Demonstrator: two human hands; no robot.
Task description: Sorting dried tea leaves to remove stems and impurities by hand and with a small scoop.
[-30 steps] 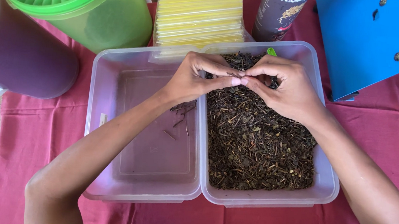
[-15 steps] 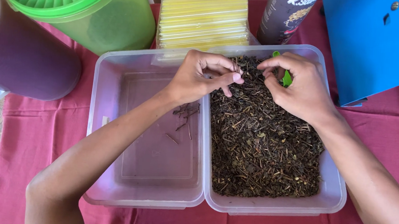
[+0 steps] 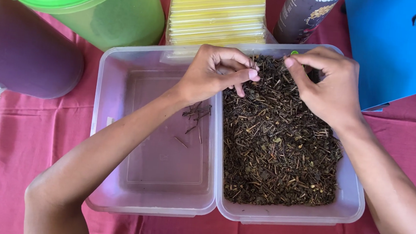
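Dark, twiggy dried leaves (image 3: 280, 147) fill the right clear tub (image 3: 354, 203); the left hand (image 3: 211, 75) pinches stems at its far edge, while the right hand (image 3: 329, 84) curls fingers, pinching nothing discernible.

The left hand (image 3: 211, 75) and right hand (image 3: 329, 87), touching 1 second ago, have drawn apart.

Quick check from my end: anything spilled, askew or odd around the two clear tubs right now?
Nothing spilled on the red cloth. The dried leaf mix sits inside the right tub; a few loose twigs lie in the left tub. One small bright green bit by the right hand stands out; I cannot tell what it is.
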